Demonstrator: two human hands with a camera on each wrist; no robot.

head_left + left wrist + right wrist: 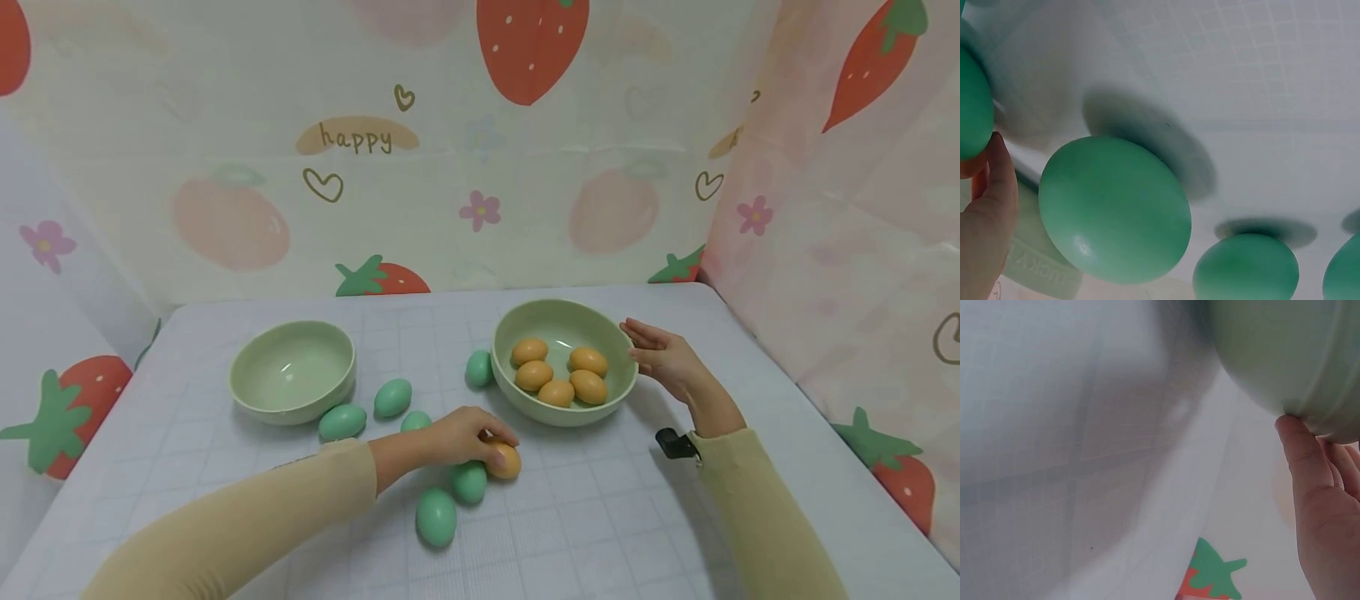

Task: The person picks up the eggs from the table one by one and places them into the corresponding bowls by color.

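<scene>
In the head view, my left hand (pixel 459 435) has its thumb and fingers around an orange egg (pixel 506 460) on the table. Right beside that egg lies a green egg (pixel 469 483), with another green egg (pixel 437 518) nearer the front. The left wrist view shows my left thumb (pixel 999 187) and a large green egg (pixel 1115 209) close to the camera; the orange egg is out of sight there. My right hand (pixel 675 362) touches the right side of a pale green bowl (pixel 558 417) with extended fingers. Several orange eggs (pixel 534 376) lie inside this bowl.
A second pale green bowl (pixel 292 375) stands at the left with nothing visible inside. Green eggs (pixel 393 398) lie between the bowls, one green egg (pixel 480 368) right against the right bowl. A printed cloth wall (pixel 480 158) closes off the back.
</scene>
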